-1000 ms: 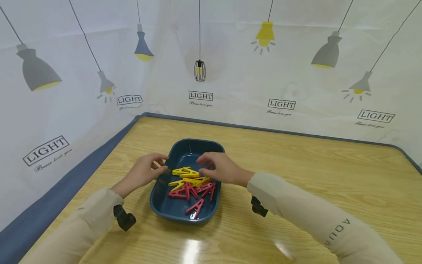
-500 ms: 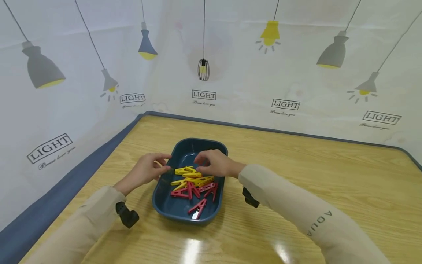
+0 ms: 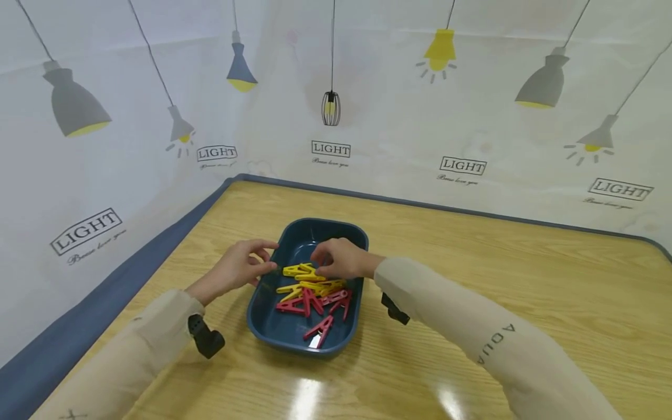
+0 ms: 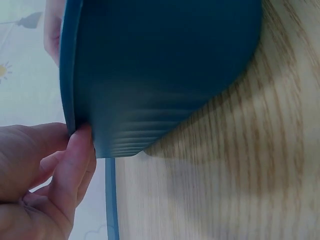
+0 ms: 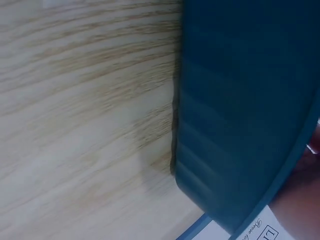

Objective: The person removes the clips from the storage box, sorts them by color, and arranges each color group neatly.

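A dark blue plastic basin (image 3: 304,344) sits on the wooden table, holding yellow clothespins (image 3: 296,270) and red clothespins (image 3: 320,329). My left hand (image 3: 238,265) is at the basin's left side. In the left wrist view its thumb and fingers (image 4: 77,155) pinch the rim. My right hand (image 3: 343,258) reaches over the right rim into the basin, its bent fingers and thumb beside the uppermost yellow clothespins. Whether they pinch one is hidden. In the right wrist view the basin's outer wall (image 5: 240,110) covers most of that hand.
Black wrist cameras (image 3: 206,336) are strapped at both sleeves. The wooden table (image 3: 472,280) extends to the right of the basin and has a dark blue border. A white backdrop (image 3: 388,105) printed with lamps stands behind and on the left.
My right hand has moved slightly left and its thumb and fingers have drawn closer together over the yellow clothespins. The left hand stays at the rim. The head view has shifted a little.
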`<state>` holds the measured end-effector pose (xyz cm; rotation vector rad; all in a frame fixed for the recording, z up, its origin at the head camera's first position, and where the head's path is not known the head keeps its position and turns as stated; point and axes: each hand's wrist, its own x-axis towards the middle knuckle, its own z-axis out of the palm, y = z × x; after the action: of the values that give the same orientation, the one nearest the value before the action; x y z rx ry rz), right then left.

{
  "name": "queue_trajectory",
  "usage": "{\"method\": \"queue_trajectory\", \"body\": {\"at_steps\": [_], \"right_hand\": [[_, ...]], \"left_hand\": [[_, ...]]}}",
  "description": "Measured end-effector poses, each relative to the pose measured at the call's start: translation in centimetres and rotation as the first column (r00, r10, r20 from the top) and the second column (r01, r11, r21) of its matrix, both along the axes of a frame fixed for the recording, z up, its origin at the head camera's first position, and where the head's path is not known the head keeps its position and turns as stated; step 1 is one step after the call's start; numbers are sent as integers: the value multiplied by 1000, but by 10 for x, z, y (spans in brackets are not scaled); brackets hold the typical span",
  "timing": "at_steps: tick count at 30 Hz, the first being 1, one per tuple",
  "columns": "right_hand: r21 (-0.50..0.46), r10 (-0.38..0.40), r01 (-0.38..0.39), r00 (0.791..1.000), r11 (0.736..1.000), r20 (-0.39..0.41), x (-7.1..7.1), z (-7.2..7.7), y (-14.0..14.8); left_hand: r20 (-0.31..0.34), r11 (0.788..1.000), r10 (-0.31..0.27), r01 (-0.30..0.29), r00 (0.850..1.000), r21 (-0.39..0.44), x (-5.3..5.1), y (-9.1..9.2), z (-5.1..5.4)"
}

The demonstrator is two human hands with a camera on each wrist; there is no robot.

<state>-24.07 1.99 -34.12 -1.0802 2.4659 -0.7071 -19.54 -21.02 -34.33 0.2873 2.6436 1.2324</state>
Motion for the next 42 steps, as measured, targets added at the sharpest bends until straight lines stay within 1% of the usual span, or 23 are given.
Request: {"method": "queue_trajectory", "body": {"at_steps": [3,7,9,13,21,25,29,33,40,42], "right_hand": [[26,-14,13,1000,1000,27,-1,-1,-5],[60,-54,50,997,997,64,-2,-5,-11],[68,-62,57,996,996,62,-1,-7,-14],[75,-53,51,998,996,34,-1,-10,-17],[77,-69,65,997,995,41,-2,-13,-19],[70,-72,69,996,995,43,-3,-13,-18],[57,-79,76,995,995,55,-3,-9,-15],[35,-67,65,997,997,38,-3,-4,-11],[-15,-28,28,998,1000,-50,-1,8,6],[-31,-12,9,997,999,-76,0,12,12]], "left_hand": [[8,1000,1,-1,1000,-1,0,0,1],[12,1000,9,-9,1000,-11,-1,1,0],[11,1000,14,-13,1000,-19,-1,2,-1],[11,999,21,-21,1000,-25,-1,1,0],[11,1000,19,-19,1000,-8,0,0,1],[19,999,32,-32,999,-10,0,1,1],[22,999,43,-43,999,-14,-1,2,0],[24,999,51,-51,998,-13,-2,2,-2],[17,999,51,-51,999,-8,-3,1,-4],[9,999,42,-42,999,-1,-2,1,-4]]}}
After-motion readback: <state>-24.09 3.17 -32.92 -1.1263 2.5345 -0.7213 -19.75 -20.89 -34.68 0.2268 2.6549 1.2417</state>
